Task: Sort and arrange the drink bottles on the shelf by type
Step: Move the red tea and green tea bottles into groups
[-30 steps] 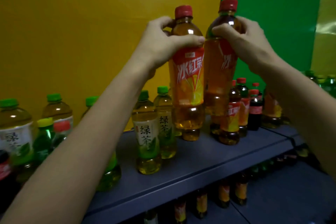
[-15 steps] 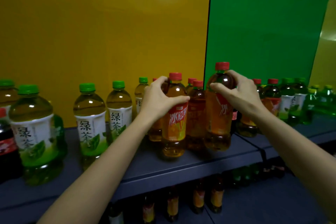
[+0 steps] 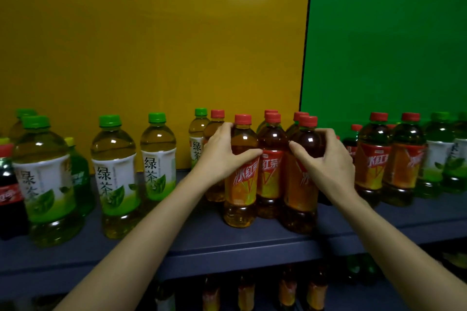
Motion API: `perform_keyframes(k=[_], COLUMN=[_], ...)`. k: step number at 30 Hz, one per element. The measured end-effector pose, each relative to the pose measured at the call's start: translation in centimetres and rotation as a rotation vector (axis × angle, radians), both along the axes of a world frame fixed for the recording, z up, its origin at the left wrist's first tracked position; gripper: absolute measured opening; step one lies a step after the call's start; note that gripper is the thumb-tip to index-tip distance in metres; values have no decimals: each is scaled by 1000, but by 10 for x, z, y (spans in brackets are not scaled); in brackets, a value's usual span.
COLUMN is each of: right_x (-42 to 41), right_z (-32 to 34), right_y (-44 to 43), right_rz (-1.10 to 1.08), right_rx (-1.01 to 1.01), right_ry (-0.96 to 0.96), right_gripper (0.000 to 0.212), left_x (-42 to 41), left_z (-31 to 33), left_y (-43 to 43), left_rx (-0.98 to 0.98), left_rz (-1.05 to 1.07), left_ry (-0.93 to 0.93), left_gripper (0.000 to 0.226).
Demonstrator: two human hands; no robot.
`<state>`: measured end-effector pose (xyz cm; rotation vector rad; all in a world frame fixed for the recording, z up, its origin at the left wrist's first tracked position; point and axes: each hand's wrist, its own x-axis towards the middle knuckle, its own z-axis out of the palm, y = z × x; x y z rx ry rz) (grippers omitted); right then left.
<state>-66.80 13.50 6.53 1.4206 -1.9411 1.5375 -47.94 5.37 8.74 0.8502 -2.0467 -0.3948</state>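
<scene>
Two red-capped iced tea bottles stand on the grey shelf [image 3: 192, 242] at the front of a cluster of like bottles. My left hand [image 3: 222, 156] grips the left iced tea bottle [image 3: 241, 187] at its shoulder. My right hand [image 3: 326, 161] grips the right iced tea bottle [image 3: 300, 192] the same way. Between and behind them stand more iced tea bottles [image 3: 271, 159]. Green tea bottles [image 3: 113, 174] with green caps and white labels fill the shelf to the left.
A cola bottle [image 3: 7, 189] and a green soda bottle [image 3: 80, 179] stand at the far left. More iced tea bottles [image 3: 374, 159] and green tea bottles [image 3: 439, 154] stand at the right. A lower shelf holds several bottles [image 3: 285, 293]. Yellow and green panels back the shelf.
Both hands have brought the two iced tea bottles down from the air and set them on the shelf in front of the red-capped cluster. The view has shifted lower and closer.
</scene>
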Motion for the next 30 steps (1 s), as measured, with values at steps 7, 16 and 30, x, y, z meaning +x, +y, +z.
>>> perform_keyframes(k=[7, 16, 30], right_x=[4, 13, 61], right_z=[-34, -83, -79], right_y=[13, 31, 50], right_rz=[135, 231, 84], right_rx=[87, 139, 11], right_ry=[-7, -107, -97], right_gripper=[81, 78, 63], left_x=[-1, 3, 83], left_z=[-42, -98, -95], left_y=[12, 14, 42], left_rx=[109, 164, -172], left_rz=[-109, -56, 166], left_ry=[104, 156, 26], left_gripper=[88, 87, 19])
